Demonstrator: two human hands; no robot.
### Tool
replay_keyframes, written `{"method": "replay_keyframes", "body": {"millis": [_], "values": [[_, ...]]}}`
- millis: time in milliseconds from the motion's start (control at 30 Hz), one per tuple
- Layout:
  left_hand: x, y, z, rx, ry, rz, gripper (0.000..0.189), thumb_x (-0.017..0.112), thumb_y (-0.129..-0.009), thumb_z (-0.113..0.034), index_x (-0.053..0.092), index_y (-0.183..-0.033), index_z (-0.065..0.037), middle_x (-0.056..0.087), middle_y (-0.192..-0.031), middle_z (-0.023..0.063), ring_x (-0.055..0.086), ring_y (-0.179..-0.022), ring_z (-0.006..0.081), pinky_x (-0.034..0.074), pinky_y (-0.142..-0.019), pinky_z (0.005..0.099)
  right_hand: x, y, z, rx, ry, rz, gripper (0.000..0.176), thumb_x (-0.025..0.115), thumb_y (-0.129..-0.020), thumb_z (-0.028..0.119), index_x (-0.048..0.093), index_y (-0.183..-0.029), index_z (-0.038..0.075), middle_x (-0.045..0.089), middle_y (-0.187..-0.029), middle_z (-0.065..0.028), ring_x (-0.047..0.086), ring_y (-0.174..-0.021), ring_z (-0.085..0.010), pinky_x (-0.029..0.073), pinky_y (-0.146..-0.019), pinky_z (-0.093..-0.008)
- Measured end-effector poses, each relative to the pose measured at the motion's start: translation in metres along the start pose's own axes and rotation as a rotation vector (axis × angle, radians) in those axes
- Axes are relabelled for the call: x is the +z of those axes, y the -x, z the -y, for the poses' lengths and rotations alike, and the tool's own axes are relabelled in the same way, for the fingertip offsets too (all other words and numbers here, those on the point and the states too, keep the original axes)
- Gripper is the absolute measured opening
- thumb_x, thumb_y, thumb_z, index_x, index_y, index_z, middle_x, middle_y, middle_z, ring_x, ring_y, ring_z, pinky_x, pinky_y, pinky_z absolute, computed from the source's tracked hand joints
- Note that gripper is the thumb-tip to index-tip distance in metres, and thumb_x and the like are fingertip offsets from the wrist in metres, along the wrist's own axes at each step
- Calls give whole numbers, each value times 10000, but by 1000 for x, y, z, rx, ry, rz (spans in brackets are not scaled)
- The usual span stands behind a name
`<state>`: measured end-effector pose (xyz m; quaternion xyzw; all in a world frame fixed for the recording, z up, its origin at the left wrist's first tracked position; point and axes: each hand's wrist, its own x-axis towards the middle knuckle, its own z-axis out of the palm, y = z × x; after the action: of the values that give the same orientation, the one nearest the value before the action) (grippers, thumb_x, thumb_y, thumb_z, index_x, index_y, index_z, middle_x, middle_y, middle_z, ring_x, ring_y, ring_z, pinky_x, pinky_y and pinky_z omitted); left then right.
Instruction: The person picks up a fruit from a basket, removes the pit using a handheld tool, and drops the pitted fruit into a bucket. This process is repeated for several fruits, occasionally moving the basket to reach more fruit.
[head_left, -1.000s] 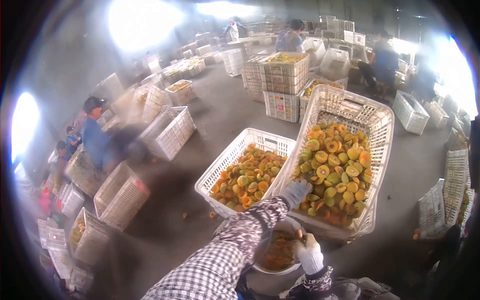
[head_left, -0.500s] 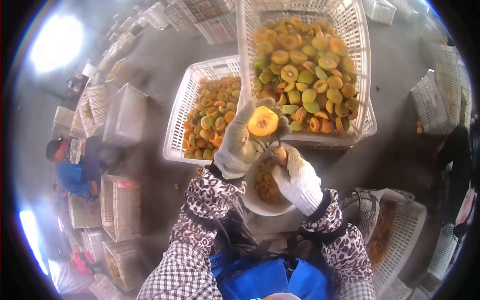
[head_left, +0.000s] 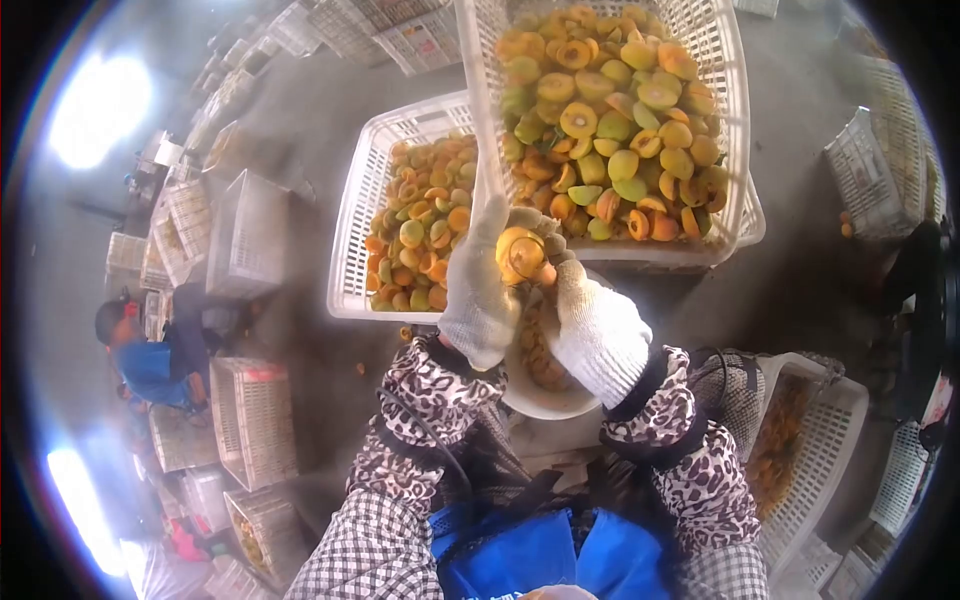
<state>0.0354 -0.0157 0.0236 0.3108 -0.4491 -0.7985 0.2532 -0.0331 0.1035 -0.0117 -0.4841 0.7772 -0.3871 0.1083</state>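
Observation:
In a dirty knit glove, my left hand holds a halved orange-yellow fruit with its cut face up. My gloved right hand grips the short wooden handle of a small tool, whose thin metal end is at the cut face of the fruit. Beneath both hands is a white bowl with small brownish pieces in it, partly covered by the gloves. Just ahead, a large white crate holds many halved fruits. To its left stands a lower white crate of smaller fruit halves.
Another white crate with orange pieces stands at my right side. On the left, a person in blue is among stacked crates. More crates stand at the far right, near a dark-clothed person's limb.
My right hand has brought the tool up against the cut face of the fruit, which was apart from it before. The view has shifted slightly.

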Motion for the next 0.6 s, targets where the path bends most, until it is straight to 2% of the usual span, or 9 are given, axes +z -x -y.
{"method": "replay_keyframes", "body": {"millis": [200, 267, 300, 333, 400, 467, 533, 567, 600], "values": [[10, -6, 7, -13, 53, -153, 374, 568, -977, -347, 618, -920, 19, 637, -802, 130, 636, -645, 213, 530, -549, 313, -1, 1, 0, 70, -171, 151, 281, 595, -879, 154, 576, -1093, -26, 630, -712, -154, 648, -624, -284, 516, -573, -385], [13, -6, 5, 23, 23, -175, 362, 589, -969, -334, 622, -905, 21, 636, -793, 132, 630, -617, 210, 525, -533, 316, -5, -2, -5, 203, -766, 286, 246, 592, -883, 153, 592, -1049, -30, 631, -735, -105, 630, -605, -241, 506, -568, -351], [13, -5, 2, 36, 12, -119, 349, 601, -964, -316, 629, -878, 21, 635, -779, 131, 629, -609, 209, 522, -527, 316, -31, -7, 6, 478, -1060, 486, 209, 577, -892, 143, 605, -1014, -24, 616, -769, -49, 619, -647, -188, 499, -580, -318], [12, -4, 2, 47, 3, -63, 338, 614, -959, -298, 637, -851, 22, 635, -766, 130, 627, -602, 207, 520, -520, 317, -27, -5, -1, 480, -1061, 486, 209, 577, -892, 143, 605, -1014, -24, 616, -769, -49, 619, -647, -188, 499, -580, -318], [12, -5, 3, 56, -29, -40, 336, 616, -958, -292, 643, -837, 21, 634, -753, 131, 626, -596, 211, 517, -516, 318, -22, -3, -10, 476, -1412, 615, 211, 552, -888, 124, 597, -1039, -17, 616, -809, -25, 613, -709, -163, 495, -611, -312], [14, -8, 6, 66, -64, -12, 335, 618, -958, -285, 649, -822, 19, 634, -739, 132, 625, -589, 214, 515, -511, 319, -32, -3, 1, 549, -1281, 625, 209, 547, -884, 105, 593, -1054, -7, 620, -808, -39, 609, -703, -140, 487, -604, -292], [12, -13, 13, 100, -127, -19, 387, 597, -966, -323, 660, -804, 22, 637, -731, 137, 621, -582, 218, 521, -525, 334, -20, -6, 7, 282, -872, 396, 206, 539, -881, 84, 590, -1062, -1, 627, -814, -37, 599, -665, -110, 476, -581, -258], [10, -14, 14, 96, -133, -16, 387, 597, -966, -323, 660, -804, 22, 637, -731, 137, 621, -582, 218, 521, -525, 334, -30, -3, 4, 522, -1255, 568, 199, 594, -884, 99, 604, -1064, 13, 635, -818, -27, 610, -670, -101, 470, -576, -245], [11, -15, 14, 82, -114, 48, 382, 568, -970, -341, 641, -815, 0, 619, -721, 125, 609, -598, 217, 515, -540, 325, -28, -2, -2, 523, -1261, 564, 199, 594, -884, 99, 604, -1064, 13, 635, -818, -27, 610, -670, -101, 470, -576, -245]]}}
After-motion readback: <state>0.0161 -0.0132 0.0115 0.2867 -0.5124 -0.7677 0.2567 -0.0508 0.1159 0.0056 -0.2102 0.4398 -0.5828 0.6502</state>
